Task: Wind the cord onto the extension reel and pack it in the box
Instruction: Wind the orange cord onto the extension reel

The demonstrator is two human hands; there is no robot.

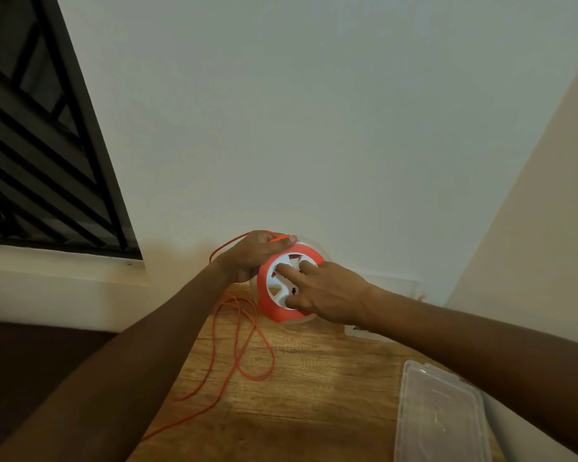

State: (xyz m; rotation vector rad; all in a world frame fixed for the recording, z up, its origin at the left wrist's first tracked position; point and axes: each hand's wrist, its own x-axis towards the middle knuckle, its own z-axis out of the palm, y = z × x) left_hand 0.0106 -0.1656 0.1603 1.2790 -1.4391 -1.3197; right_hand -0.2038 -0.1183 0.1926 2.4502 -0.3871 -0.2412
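Winding under way, far from done. My left hand point(252, 253) grips reel point(289, 285) rim, fingers point(286, 239) clamped on cord point(237, 331) feeding over top. My right hand point(327, 295) lies on white hub, fingers spread in spokes. Reel held above table point(301, 395); long loose loops remain on table. Clear box point(441, 415) waits near right, unpacked.

Premises appear domestic: a room corner in a home. Plain painted wall point(314, 111) at the far side meets a second cream wall point(531, 211) at right. A window point(37, 145) at far left carries a dark metal security grille. A wood-grain table point(314, 395) stands against the wall, bearing a clear plastic storage lid point(441, 415) at near right.
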